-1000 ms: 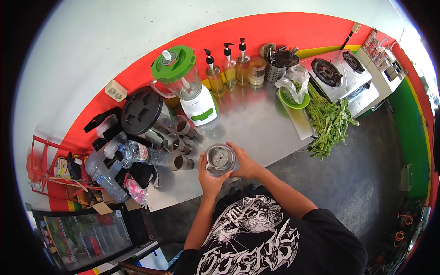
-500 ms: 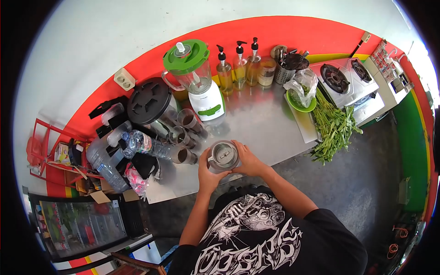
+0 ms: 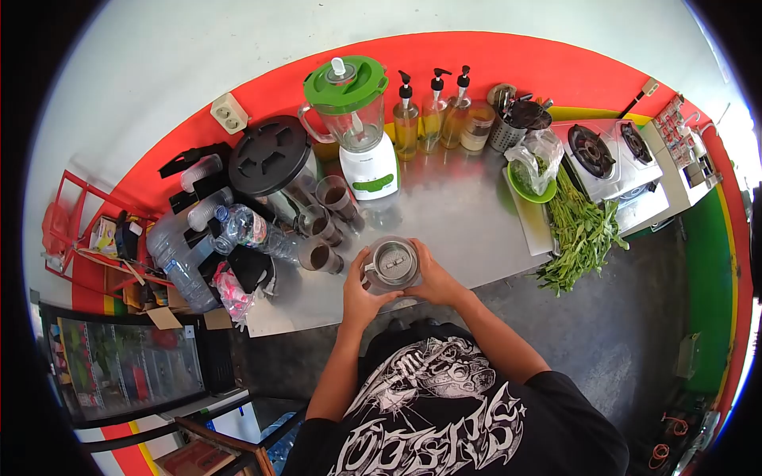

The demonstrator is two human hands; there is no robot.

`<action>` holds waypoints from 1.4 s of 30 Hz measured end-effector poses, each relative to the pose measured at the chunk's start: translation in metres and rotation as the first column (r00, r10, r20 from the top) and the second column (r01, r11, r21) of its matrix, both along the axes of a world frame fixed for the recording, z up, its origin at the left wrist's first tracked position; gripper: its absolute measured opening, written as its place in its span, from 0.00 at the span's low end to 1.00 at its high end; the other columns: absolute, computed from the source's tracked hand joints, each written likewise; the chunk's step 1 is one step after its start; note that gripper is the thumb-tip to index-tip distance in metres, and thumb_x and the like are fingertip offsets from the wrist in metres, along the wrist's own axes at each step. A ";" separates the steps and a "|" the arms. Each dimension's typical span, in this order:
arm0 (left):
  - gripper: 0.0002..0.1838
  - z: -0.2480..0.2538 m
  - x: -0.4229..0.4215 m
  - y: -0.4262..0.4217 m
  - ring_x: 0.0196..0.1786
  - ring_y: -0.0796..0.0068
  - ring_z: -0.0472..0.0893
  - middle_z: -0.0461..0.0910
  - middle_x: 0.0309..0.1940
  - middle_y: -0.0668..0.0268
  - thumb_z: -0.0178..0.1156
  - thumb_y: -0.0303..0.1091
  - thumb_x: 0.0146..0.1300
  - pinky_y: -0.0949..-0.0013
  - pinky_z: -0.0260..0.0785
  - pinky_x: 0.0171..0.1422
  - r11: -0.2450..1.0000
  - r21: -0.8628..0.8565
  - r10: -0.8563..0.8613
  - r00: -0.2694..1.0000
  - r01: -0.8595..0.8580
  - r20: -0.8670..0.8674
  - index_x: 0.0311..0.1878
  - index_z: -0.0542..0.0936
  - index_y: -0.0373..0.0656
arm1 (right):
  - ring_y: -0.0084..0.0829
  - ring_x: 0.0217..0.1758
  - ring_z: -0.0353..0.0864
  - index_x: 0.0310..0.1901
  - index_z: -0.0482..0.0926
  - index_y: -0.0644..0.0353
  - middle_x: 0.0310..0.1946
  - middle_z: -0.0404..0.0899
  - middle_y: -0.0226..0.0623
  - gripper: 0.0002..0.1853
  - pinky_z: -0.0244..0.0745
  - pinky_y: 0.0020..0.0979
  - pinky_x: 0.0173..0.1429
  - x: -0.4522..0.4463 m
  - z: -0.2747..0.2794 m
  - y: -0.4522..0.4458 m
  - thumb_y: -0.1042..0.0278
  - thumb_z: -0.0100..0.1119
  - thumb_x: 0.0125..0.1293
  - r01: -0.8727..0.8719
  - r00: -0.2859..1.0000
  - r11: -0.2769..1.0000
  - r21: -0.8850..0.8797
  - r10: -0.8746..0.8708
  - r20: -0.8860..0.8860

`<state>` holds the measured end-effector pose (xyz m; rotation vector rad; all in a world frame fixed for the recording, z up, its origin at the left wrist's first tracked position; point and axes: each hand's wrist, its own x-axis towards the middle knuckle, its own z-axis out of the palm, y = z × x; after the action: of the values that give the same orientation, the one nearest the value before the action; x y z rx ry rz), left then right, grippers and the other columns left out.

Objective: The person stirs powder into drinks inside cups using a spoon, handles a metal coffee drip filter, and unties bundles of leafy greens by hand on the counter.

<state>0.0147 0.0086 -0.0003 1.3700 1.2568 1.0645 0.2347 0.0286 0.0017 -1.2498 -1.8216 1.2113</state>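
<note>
A round clear container with a metal lid (image 3: 394,263) is held between both hands over the front edge of the steel table (image 3: 444,206). My left hand (image 3: 362,295) wraps its left side, where a small handle or spout shows. Around the right side curls my right hand (image 3: 433,279). What is inside the container cannot be made out. Three clear cups with dark contents (image 3: 321,255) stand just left of my left hand. Behind them is a white blender with a green lid (image 3: 369,166).
Pump bottles (image 3: 406,123), a utensil holder (image 3: 506,133) and a green bowl (image 3: 530,190) line the back. Leafy greens (image 3: 583,238) overhang the table's right end beside a gas stove (image 3: 607,159). Plastic bottles (image 3: 178,262) and a black-lidded container (image 3: 270,155) are at left.
The camera view has turned, so the table and its objects appear shifted, mostly rightward. Both hands keep their hold on the container, which stays near the table's front edge.
</note>
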 end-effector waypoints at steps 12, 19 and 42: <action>0.65 0.000 -0.004 0.004 0.75 0.59 0.76 0.74 0.75 0.56 0.91 0.35 0.38 0.52 0.80 0.72 0.998 0.054 -0.020 0.995 0.025 -0.099 0.82 0.65 0.45 | 0.59 0.82 0.64 0.81 0.47 0.69 0.76 0.62 0.61 0.64 0.63 0.46 0.83 -0.003 -0.008 -0.007 0.63 0.86 0.51 0.036 0.999 0.997 0.071 -0.034 -0.031; 0.65 0.001 -0.009 0.011 0.78 0.58 0.73 0.70 0.78 0.56 0.91 0.35 0.38 0.52 0.75 0.76 0.997 -0.030 -0.079 0.990 0.076 -0.119 0.82 0.65 0.43 | 0.56 0.85 0.60 0.82 0.44 0.68 0.79 0.58 0.61 0.68 0.60 0.45 0.86 0.000 -0.001 -0.002 0.60 0.87 0.51 0.007 0.999 1.000 0.000 -0.007 0.053; 0.66 -0.007 0.003 -0.020 0.85 0.63 0.61 0.63 0.82 0.64 0.86 0.26 0.45 0.51 0.59 0.87 0.943 -0.331 0.027 0.977 0.045 0.210 0.87 0.56 0.48 | 0.56 0.85 0.58 0.84 0.46 0.66 0.82 0.55 0.56 0.71 0.59 0.47 0.87 0.028 0.008 0.006 0.63 0.89 0.44 -0.155 0.988 0.987 0.039 0.154 0.011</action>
<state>0.0179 -0.0114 -0.0070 0.9761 1.2057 0.9136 0.2629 0.0348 0.0097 -1.1099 -1.9694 1.2473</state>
